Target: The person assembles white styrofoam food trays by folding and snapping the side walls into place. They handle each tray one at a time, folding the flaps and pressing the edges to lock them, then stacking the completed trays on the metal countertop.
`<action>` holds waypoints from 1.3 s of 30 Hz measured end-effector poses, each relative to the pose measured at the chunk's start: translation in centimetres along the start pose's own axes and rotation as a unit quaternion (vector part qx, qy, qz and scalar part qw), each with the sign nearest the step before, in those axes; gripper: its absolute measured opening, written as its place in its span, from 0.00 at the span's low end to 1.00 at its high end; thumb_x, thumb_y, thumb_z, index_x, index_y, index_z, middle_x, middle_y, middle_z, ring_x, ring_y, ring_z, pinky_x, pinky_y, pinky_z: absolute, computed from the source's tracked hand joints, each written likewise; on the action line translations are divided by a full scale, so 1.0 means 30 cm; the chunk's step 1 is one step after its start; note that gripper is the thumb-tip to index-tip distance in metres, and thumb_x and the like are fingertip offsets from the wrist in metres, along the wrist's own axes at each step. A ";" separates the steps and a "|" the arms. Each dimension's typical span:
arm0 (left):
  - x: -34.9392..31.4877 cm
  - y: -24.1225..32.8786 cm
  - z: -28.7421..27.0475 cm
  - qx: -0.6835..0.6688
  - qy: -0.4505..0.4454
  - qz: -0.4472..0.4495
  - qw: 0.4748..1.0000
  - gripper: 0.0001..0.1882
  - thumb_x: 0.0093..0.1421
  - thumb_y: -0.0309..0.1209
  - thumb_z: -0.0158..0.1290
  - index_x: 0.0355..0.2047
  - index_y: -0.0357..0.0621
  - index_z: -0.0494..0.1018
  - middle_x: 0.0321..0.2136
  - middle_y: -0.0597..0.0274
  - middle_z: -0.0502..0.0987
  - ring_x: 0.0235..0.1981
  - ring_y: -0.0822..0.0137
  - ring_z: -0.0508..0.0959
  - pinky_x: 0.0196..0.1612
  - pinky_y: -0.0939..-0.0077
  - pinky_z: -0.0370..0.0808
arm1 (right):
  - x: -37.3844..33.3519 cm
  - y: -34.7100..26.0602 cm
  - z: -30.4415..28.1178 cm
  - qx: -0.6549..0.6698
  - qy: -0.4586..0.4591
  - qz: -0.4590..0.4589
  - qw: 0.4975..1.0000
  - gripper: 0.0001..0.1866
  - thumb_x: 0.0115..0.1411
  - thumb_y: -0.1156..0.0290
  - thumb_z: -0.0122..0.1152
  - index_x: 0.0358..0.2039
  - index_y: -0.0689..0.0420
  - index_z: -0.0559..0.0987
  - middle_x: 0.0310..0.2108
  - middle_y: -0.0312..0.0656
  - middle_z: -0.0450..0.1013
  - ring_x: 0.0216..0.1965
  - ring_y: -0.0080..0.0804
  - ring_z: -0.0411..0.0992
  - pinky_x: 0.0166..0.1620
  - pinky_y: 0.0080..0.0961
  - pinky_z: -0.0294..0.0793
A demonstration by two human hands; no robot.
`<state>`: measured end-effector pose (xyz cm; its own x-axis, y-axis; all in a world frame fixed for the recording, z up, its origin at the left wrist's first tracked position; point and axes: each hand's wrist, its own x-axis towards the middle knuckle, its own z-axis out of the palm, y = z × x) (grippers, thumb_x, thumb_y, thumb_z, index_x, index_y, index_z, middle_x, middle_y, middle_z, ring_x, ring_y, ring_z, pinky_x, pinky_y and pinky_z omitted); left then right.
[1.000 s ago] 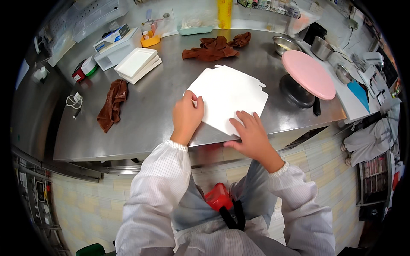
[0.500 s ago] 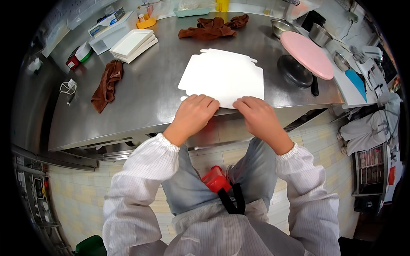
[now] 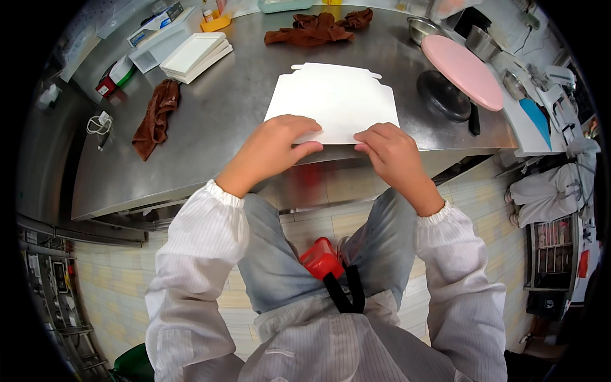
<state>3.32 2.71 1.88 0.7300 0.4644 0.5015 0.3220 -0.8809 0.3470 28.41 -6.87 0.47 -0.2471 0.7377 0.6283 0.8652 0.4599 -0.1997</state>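
A flat white cardboard box blank [image 3: 332, 95] with cut tabs along its far edge lies on the steel worktable, its near side at the table's front edge. My right hand [image 3: 393, 148] pinches the near edge toward its right end, fingertips above and thumb below. At the near left part of the blank is my left hand [image 3: 270, 148], its fingers bent over the white surface and its thumb held apart from them at the near edge. The blank's near left corner is hidden behind this hand.
Brown cloths [image 3: 156, 118] [image 3: 309, 32] lie left and far back. White trays [image 3: 194, 54] are stacked at the far left. To the right, a pink round board [image 3: 461, 71] leans over a black pan [image 3: 442, 95]. Behind them stands a metal bowl [image 3: 422, 28].
My left hand has shifted left, and its thumb has parted from the fingers. My right hand stays at the near edge. Tabs on the blank's near left side no longer show.
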 end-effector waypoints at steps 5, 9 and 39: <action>-0.025 -0.024 0.037 0.073 -0.021 0.029 0.997 0.19 0.59 0.42 0.63 0.45 0.43 0.79 0.38 0.57 0.83 0.40 0.53 0.82 0.43 0.60 0.79 | -0.064 -0.001 0.018 -0.015 0.003 -0.046 0.999 0.09 0.56 0.71 0.69 0.38 0.56 0.83 0.37 0.39 0.80 0.40 0.41 0.77 0.45 0.36 0.77; -0.004 -0.019 0.035 0.090 -0.067 0.028 0.993 0.19 0.59 0.43 0.62 0.44 0.44 0.78 0.34 0.57 0.82 0.37 0.52 0.82 0.39 0.58 0.78 | -0.086 0.007 0.009 -0.001 -0.007 -0.022 1.000 0.12 0.56 0.72 0.68 0.41 0.57 0.82 0.41 0.40 0.81 0.44 0.42 0.78 0.47 0.37 0.78; -0.145 0.129 0.066 0.168 0.102 0.167 0.966 0.15 0.53 0.31 0.69 0.39 0.42 0.79 0.38 0.60 0.84 0.39 0.60 0.84 0.41 0.67 0.79 | -0.169 -0.032 0.039 -0.061 0.112 -0.126 0.984 0.16 0.49 0.79 0.64 0.42 0.59 0.82 0.43 0.40 0.80 0.44 0.40 0.77 0.46 0.38 0.76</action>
<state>2.59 -2.90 -0.54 0.7037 0.1263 0.6991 0.2908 -0.9491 -0.1213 28.31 -10.48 -3.41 -0.3701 0.4741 0.7989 0.8377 0.5421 0.0662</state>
